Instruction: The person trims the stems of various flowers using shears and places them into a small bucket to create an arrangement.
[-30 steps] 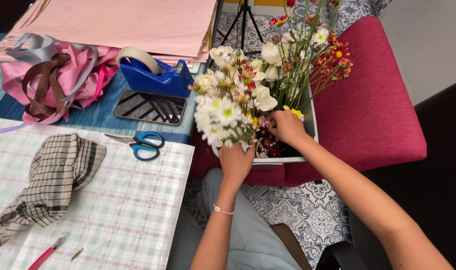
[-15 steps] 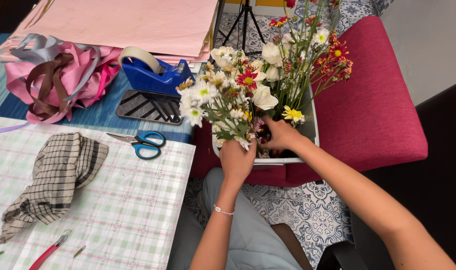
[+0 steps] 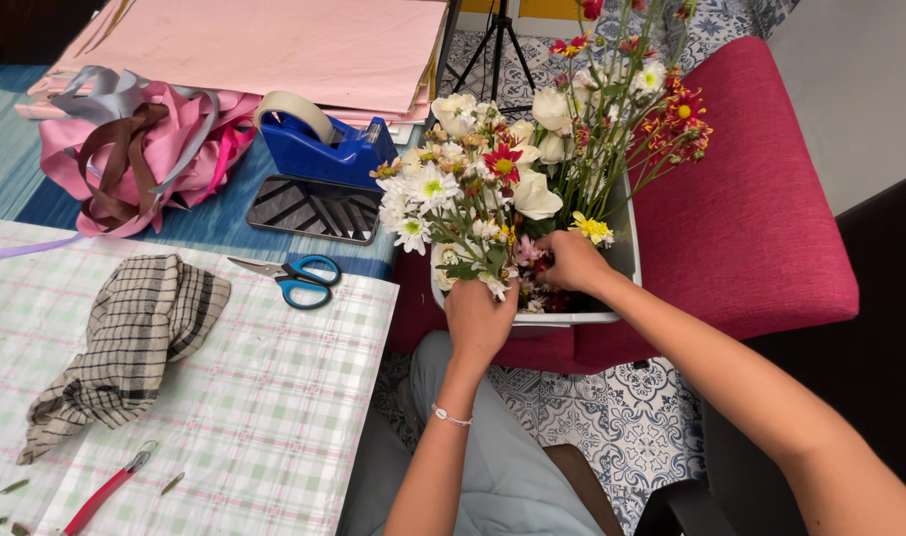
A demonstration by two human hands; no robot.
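Checked paper (image 3: 274,417) covered the near part of the blue table (image 3: 6,159), with a crumpled cloth (image 3: 126,347), scissors (image 3: 294,280), a phone (image 3: 314,208), a tape dispenser (image 3: 324,144) and ribbons (image 3: 135,149) spread about; patterned tiles showed below. Beside the table's edge a red chair (image 3: 751,238) carried a white tub (image 3: 572,318) of flowers. The left hand (image 3: 480,316) was clamped round the stems of a bunch (image 3: 453,199), the right hand (image 3: 570,260) closed among stems in the tub — just beside it. Since half a second earlier the bunch had shifted slightly left. Open floor lay right of the chair.
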